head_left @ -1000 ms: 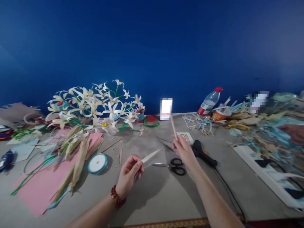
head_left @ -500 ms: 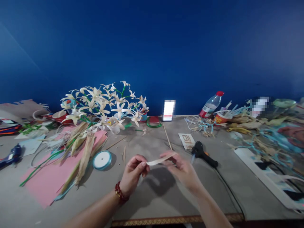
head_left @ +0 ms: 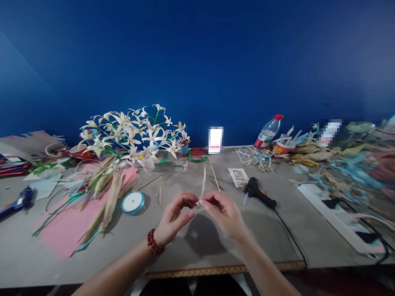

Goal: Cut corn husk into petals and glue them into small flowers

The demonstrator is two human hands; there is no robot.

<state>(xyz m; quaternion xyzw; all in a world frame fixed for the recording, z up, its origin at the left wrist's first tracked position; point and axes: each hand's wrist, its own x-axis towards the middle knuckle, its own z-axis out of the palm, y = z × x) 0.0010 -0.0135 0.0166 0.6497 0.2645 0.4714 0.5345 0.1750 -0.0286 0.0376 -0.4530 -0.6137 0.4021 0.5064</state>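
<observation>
Over the middle of the table, my right hand [head_left: 224,213] pinches a narrow pale strip of dried husk [head_left: 203,183] near its lower end. The strip stands nearly upright, pointing away toward the wall. My left hand [head_left: 178,216], with a dark red bead bracelet at the wrist, is just to the left. Its thumb is apart from its curled fingers, and the fingertips are close to the strip's lower end; whether they touch it I cannot tell. A thin stick [head_left: 214,174] lies behind my right hand.
White husk flowers [head_left: 132,131] stand at the back left. A ribbon spool [head_left: 132,202] and pink paper [head_left: 61,230] lie left. To the right are a black glue gun [head_left: 261,193], a power strip [head_left: 333,220], a bottle [head_left: 268,131] and what looks like another person's hand [head_left: 385,166].
The husk strip has swung from lying sideways between both hands to nearly upright. My left thumb and fingers have parted; my right hand has moved closer to the left. The view has shifted slightly.
</observation>
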